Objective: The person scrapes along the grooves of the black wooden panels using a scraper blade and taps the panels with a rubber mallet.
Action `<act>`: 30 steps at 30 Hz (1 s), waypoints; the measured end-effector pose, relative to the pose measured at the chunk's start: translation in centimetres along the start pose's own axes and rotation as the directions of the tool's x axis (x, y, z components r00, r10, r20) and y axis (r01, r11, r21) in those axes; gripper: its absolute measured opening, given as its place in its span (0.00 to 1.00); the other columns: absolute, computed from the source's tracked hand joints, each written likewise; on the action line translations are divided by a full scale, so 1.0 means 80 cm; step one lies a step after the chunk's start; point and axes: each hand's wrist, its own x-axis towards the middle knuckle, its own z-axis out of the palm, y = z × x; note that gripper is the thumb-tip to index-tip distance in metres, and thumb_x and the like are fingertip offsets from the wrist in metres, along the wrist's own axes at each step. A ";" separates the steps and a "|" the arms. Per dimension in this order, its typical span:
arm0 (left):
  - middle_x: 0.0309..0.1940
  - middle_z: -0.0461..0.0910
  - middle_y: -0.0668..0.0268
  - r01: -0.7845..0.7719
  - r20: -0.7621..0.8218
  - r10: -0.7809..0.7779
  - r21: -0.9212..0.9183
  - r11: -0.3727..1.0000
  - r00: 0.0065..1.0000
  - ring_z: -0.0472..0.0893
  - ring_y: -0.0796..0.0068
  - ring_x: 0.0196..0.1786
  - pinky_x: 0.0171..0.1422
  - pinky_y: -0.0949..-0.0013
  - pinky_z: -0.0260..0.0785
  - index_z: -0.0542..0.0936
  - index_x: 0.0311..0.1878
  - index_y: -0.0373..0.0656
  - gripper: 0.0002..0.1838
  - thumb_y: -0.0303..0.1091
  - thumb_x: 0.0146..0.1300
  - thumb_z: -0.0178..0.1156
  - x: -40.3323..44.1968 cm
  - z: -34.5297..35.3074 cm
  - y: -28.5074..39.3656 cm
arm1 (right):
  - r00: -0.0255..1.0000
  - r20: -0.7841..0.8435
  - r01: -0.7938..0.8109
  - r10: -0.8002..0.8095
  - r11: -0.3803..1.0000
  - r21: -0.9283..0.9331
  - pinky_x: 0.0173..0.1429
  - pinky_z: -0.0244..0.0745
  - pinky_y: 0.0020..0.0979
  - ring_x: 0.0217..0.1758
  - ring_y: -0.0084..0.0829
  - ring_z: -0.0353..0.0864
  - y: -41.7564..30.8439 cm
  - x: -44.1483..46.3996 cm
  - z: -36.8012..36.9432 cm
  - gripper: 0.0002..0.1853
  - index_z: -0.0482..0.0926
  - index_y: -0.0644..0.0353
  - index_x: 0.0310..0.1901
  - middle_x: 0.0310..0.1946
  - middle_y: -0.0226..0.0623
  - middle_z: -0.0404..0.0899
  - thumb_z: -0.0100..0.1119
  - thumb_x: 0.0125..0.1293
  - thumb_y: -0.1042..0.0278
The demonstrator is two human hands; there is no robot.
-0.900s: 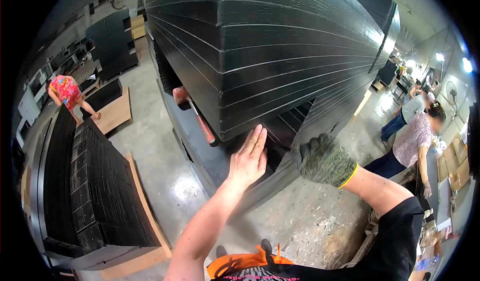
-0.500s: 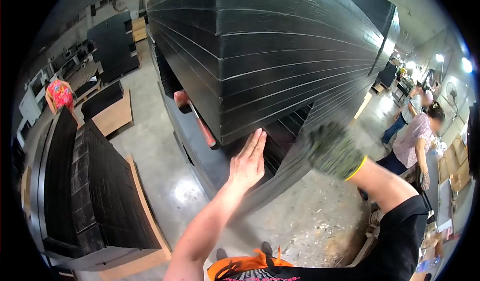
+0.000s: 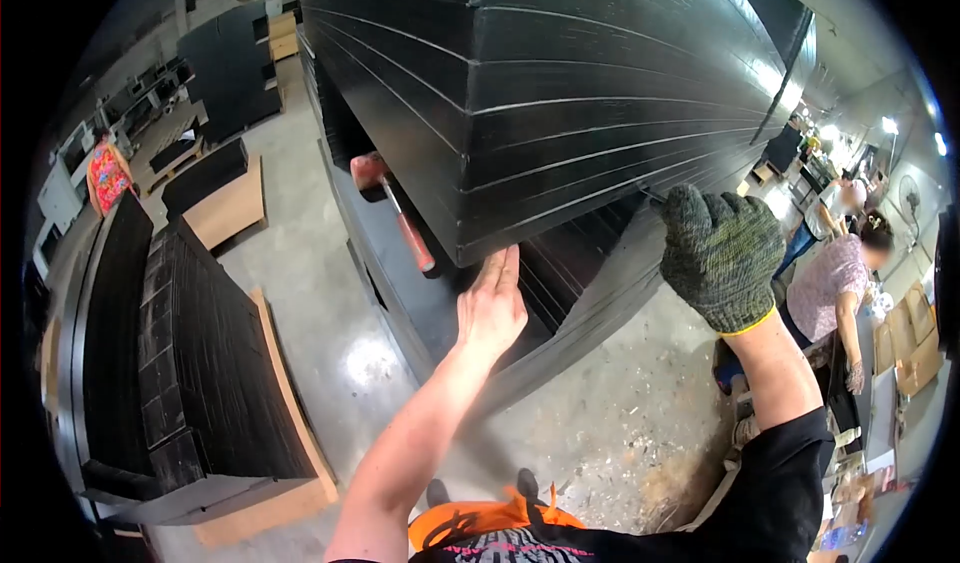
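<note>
A tall stack of black panels (image 3: 590, 73) fills the upper middle, its near corner facing me. My left hand (image 3: 490, 308), bare, has its fingers stretched out together, with the tips at the underside of the lowest raised panel by that corner. My right hand (image 3: 722, 258) wears a dark green knit glove with a yellow cuff and is closed beside the stack's right lower edge. What its fingers hold is hidden; a thin dark piece shows near them at the edge. A mallet (image 3: 410, 238) with a red head and red grip lies on the lower black panels (image 3: 385, 283), left of the corner.
Another stack of black panels (image 3: 220, 363) stands on a wooden board (image 3: 290, 393) at left. Further back are more black panels (image 3: 225, 68) and a brown board (image 3: 225, 203). One person (image 3: 108, 173) is at far left; others (image 3: 830, 288) work at right. Debris (image 3: 655, 458) litters the floor.
My right hand has moved right and up, from a blur to a clear closed shape by the stack's edge. My left fingertips have slipped further under the panel; the view has shifted slightly.
</note>
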 end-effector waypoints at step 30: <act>0.60 0.75 0.53 0.168 0.136 -0.161 -0.042 0.985 0.978 0.79 0.52 0.55 0.59 0.58 0.74 0.79 0.56 0.38 0.23 0.21 0.55 0.50 0.004 0.001 -0.006 | 0.935 0.130 0.332 -0.331 0.943 0.010 0.41 0.74 0.43 0.38 0.41 0.78 -0.061 -0.061 0.056 0.18 0.79 0.65 0.45 0.35 0.39 0.78 0.55 0.54 0.65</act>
